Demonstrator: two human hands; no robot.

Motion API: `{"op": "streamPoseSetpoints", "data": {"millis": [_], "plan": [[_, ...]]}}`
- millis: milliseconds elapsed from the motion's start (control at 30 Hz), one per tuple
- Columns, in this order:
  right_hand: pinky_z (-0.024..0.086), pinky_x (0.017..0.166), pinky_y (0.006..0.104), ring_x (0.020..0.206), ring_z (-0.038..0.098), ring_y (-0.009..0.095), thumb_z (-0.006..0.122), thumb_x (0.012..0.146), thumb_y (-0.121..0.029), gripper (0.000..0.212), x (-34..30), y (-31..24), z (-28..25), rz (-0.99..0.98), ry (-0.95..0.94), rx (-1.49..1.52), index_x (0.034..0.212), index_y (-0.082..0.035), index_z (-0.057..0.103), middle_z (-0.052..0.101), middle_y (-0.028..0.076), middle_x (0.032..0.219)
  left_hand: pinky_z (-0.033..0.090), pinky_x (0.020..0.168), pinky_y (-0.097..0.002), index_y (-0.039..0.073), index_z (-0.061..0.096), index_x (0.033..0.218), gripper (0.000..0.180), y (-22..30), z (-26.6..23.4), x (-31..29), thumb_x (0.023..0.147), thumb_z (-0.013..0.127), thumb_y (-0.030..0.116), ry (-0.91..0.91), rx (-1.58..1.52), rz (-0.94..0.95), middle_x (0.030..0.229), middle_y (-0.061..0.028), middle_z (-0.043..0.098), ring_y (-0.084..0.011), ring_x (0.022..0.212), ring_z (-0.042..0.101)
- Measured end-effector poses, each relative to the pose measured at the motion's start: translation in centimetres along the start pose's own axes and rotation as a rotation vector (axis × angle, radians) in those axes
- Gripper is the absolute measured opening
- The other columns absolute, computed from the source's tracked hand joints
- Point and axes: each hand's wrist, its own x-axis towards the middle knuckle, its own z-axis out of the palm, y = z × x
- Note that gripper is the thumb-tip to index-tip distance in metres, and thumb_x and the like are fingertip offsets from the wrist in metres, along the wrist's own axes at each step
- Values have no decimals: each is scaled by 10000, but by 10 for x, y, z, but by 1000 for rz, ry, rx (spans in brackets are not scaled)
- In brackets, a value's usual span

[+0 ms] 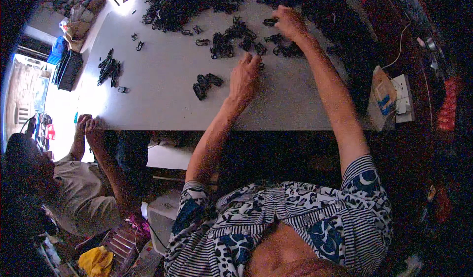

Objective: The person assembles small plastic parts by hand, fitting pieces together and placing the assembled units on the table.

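Observation:
Many small black plastic parts, open and frame-like, lie on the pale table; their exact kind is too small to tell. My left hand is closed, fingers curled, at the near edge of a loose cluster of black parts. Whatever its fingers hold is hidden. Farther off to the right, my right hand pinches at a single black part. A little group of black parts sits to the left of my left hand.
A large heap of black parts covers the table's far side. Another small pile lies at the left. A co-worker's hands rest by the near left edge. A white power strip stands at the right.

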Motion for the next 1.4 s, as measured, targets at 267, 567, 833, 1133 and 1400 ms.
{"op": "streamPoseSetpoints", "data": {"millis": [267, 567, 833, 1133, 1400], "plan": [[460, 800, 396, 881, 565, 309, 616, 744, -111, 232, 19, -2, 21, -185, 99, -78, 966, -45, 607, 586, 121, 909, 461, 670, -285, 19, 524, 961, 222, 8, -10, -14, 756, 564, -59, -4, -1270, -442, 892, -94, 621, -181, 799, 576], [485, 680, 238, 808, 590, 118, 538, 879, -194, 340, -120, -22, -29, 304, -438, 1557, 1173, -27, 506, 620, 77, 935, 460, 729, -274, 17, 542, 1010, 244, 8, -6, -30, 773, 568, -39, -24, -1345, -499, 930, -77, 620, -167, 840, 586], [493, 657, 250, 818, 572, 134, 580, 806, -73, 410, -153, -21, -26, 352, -389, 1457, 1203, -35, 483, 597, 72, 965, 450, 750, -315, 43, 610, 914, 275, -1, 5, -42, 652, 691, 23, -15, -818, -385, 930, -88, 601, -203, 852, 567], [486, 687, 299, 835, 571, 178, 622, 724, 18, 283, -157, -61, -33, 242, -172, 714, 991, -9, 532, 547, 94, 970, 385, 831, -397, 84, 631, 852, 335, -20, 6, -57, 533, 714, 26, 211, -161, -162, 938, -101, 561, -326, 943, 474], [462, 711, 338, 830, 567, 272, 685, 657, -40, 290, -146, -93, -38, -224, -92, 419, 920, -21, 564, 539, 90, 863, 376, 826, -392, 60, 626, 859, 259, -18, 10, -57, 604, 650, 22, 265, -211, -110, 957, -98, 549, -311, 936, 468]]}}
